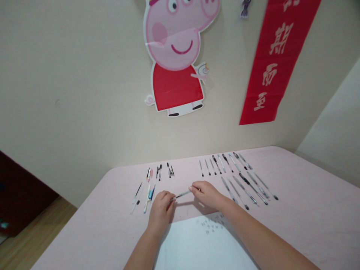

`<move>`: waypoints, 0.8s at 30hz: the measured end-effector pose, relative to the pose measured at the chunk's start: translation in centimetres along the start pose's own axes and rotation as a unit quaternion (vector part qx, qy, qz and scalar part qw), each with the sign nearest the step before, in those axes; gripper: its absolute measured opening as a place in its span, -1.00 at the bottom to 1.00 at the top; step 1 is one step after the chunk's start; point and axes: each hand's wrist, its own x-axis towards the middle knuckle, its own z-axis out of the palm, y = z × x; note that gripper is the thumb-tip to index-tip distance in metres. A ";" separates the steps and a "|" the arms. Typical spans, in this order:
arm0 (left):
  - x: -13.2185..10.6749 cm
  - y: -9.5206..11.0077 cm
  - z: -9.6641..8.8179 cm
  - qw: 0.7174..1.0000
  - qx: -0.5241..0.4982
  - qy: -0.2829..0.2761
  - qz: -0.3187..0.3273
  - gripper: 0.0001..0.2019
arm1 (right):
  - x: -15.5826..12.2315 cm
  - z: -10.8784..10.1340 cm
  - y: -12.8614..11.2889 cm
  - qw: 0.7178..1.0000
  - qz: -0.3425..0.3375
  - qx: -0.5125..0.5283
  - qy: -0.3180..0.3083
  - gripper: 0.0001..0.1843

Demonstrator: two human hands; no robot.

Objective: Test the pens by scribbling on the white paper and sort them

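Observation:
Between my two hands a slim pen (183, 194) with a clear barrel is held slightly tilted above the pink tabletop. My left hand (162, 208) is closed around its darker end. The other end sits in a pinch of my right hand (204, 192), thumb against fingers. Just below my hands lies a white sheet of paper (194, 247) with handwritten marks near its top edge. Part of the pen is hidden by my fingers.
Several pens (247, 185) lie in slanted rows on the right of the pink table (303, 210). Pen parts and caps (170, 170) lie in small groups on the left, with a white pen (147, 198). Behind, a wall carries a pig sticker (178, 88) and a red banner (270, 71).

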 end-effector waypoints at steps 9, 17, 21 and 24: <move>0.1 0.2 0.0 1.000 -0.003 0.006 0.005 -0.90 | 0.3 0.1 0.5 0.998 -0.027 0.051 0.000 -0.81; 0.0 0.1 0.0 0.998 0.029 0.035 0.043 -0.87 | 0.5 1.8 1.3 0.982 0.056 0.180 -0.002 -0.65; 0.0 0.3 -0.1 0.993 0.060 0.070 0.080 -0.83 | 0.5 2.4 1.6 0.957 0.086 0.275 -0.020 -0.61; 0.0 0.4 -0.2 0.992 0.062 0.071 0.089 -0.82 | 0.6 2.5 1.9 0.948 0.092 0.303 -0.024 -0.59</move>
